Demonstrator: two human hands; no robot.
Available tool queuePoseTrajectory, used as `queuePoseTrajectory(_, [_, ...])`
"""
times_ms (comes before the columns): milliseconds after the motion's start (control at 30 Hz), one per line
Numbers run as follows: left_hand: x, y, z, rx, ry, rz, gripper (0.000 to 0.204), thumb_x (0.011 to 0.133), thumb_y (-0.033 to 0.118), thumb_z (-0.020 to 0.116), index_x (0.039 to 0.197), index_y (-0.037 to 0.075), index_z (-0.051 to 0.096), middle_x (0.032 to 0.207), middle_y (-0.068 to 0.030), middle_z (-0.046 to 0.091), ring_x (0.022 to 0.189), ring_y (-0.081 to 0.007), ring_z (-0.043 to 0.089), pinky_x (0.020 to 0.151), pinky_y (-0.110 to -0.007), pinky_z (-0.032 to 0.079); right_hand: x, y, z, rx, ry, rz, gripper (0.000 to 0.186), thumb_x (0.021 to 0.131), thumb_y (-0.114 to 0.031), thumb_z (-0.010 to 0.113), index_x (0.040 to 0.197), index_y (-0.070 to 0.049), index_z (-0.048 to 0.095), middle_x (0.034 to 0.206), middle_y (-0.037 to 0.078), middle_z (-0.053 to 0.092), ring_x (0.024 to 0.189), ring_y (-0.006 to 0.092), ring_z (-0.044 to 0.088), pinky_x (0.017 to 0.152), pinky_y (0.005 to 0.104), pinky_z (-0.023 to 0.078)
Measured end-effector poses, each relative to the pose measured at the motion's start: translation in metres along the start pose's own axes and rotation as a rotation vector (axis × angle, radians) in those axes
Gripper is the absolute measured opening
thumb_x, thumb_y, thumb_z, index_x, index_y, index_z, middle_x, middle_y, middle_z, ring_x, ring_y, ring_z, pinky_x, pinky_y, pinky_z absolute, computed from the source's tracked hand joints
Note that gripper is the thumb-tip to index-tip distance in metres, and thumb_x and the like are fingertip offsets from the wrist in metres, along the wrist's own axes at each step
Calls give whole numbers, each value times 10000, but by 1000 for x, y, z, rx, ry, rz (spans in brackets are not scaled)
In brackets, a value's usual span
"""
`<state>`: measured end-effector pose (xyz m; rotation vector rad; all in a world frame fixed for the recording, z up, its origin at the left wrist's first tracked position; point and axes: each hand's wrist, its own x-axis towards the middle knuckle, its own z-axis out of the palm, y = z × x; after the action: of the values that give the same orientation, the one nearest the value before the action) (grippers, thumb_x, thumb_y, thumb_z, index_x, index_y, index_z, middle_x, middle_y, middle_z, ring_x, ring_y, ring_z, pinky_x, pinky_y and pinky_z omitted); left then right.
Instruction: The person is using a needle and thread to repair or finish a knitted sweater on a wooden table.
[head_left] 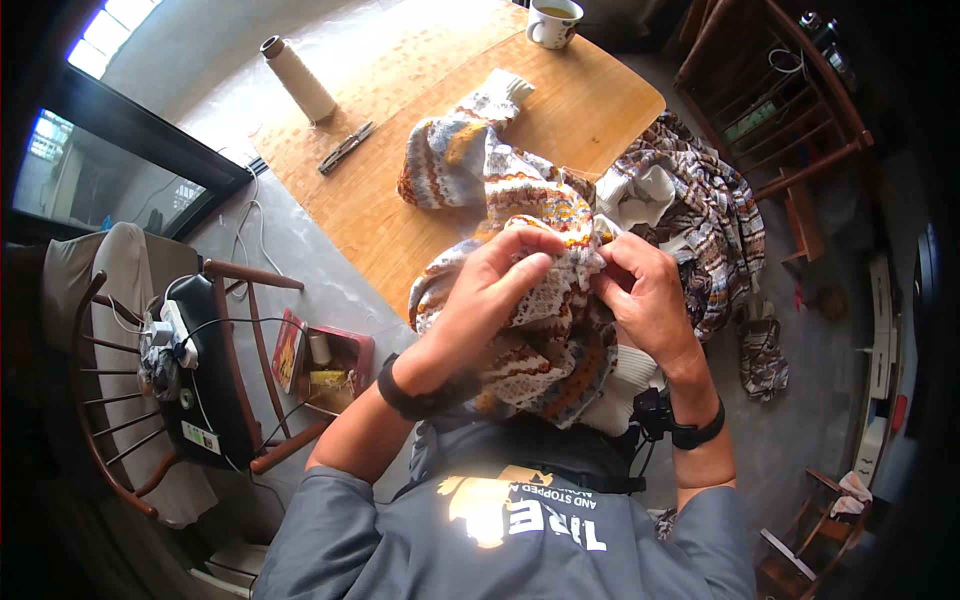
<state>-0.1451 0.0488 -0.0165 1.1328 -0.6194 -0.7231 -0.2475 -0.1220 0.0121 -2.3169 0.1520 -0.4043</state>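
A knitted sweater with white, brown, orange and grey-blue patterned bands lies bunched over the table's near edge and across my lap. My left hand is closed on its knit, thumb and forefinger close together. Just to the right, my right hand pinches the same knit between thumb and fingertips. Whether a small tool or thread is also in those fingers, I cannot make out. One ribbed cuff points toward the far side of the table, and a cream ribbed band hangs by my right forearm.
On the wooden table stand a cone of beige yarn and a mug; thread snips lie near the cone. More patterned knitwear is heaped at the right. A chair with a power strip and a red box are at left.
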Motion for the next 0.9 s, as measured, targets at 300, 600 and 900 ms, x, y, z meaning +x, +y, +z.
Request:
queuePoseTrajectory(300, [-5,8,3,-14,-110,-67,208,828,38,658,1029,11,614,1009,-38,621,977,-113,556,882,-273,440,3,-9,-14,-151,150,-98,148,713,96,604,841,22,595,789,149,547,756,330,573,683,393,460])
queuePoseTrajectory(600, [-9,15,2,-120,-93,-219,342,855,46,627,1194,18,585,1170,-52,585,1097,-128,515,979,-287,393,-12,-20,-9,22,178,96,341,776,116,599,1089,-14,567,850,83,575,755,153,624,629,263,507])
queuePoseTrajectory(900, [-6,10,9,-216,-65,-252,333,879,49,608,1207,-1,577,1109,-51,611,971,-98,577,848,-241,472,-38,-34,3,537,65,276,32,850,26,623,860,-1,608,786,18,628,640,87,623,543,200,477])
